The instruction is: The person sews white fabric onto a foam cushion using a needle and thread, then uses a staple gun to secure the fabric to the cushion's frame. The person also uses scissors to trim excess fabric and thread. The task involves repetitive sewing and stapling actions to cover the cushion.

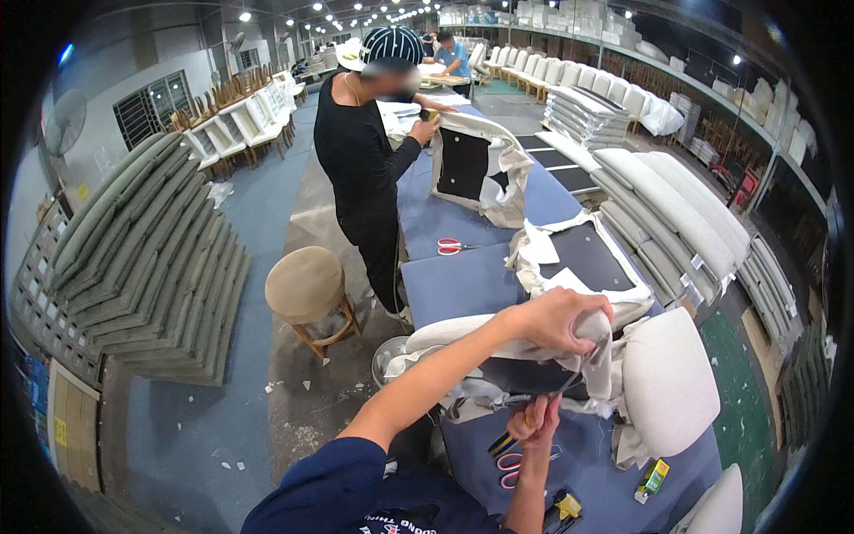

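Across the upholstered seat pad point(534, 376), which lies dark underside up on the blue table, my left hand point(567, 322) reaches to its far right corner. Its fingers are closed on the pale fabric there. Below that corner, my right hand point(535, 422) is closed round a tool with a yellow-and-black handle point(503, 444). A thin metal part points from this hand toward the fabric edge; the tool's exact kind is hard to make out. Red-handled scissors point(510, 469) lie beside my right wrist, and a yellow-and-black staple gun point(564, 511) sits nearer me.
A pale finished cushion point(669, 383) and a small green-yellow box point(652, 480) are at the right. Beyond are another pad point(583, 256) and scissors point(452, 246). A co-worker point(369, 169) stands ahead-left, near a round stool point(305, 285). Stacked panels point(147, 267) stand left.
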`<state>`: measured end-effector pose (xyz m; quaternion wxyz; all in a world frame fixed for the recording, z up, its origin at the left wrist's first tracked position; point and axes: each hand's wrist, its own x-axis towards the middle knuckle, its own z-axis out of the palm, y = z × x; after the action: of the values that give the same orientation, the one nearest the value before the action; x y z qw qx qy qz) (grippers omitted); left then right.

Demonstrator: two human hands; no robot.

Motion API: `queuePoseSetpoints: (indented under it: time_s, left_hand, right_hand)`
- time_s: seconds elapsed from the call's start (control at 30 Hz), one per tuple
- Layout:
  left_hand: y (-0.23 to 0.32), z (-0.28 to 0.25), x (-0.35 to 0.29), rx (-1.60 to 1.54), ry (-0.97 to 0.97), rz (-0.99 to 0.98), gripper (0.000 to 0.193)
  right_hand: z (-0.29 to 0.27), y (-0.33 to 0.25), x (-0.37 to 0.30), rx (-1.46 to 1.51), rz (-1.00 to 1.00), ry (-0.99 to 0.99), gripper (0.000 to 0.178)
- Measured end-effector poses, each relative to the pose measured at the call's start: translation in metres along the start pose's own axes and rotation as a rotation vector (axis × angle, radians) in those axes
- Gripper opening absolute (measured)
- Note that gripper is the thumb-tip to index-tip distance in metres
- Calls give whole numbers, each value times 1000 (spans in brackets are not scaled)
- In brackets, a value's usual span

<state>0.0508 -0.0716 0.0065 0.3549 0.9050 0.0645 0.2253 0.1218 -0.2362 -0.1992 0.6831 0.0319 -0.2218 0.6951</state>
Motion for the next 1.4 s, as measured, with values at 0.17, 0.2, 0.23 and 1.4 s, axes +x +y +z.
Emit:
queuePoseSetpoints:
  time_s: [0.17,0.2,0.23,1.4]
  left_hand:
    - [-7,5,-1,-5,21,98,43]
    - [-8,3,-4,-30,6,83,43]
    - [-7,-2,-3,-46,-13,80,43]
    - [15,0,-60,-193,-45,-147,82]
  right_hand:
    - [14,12,8,283,63,-496,68]
    - [16,10,7,235,60,-560,67]
    - [22,7,10,177,53,-634,66]
    - [145,-100,20,-2383,-905,161,48]
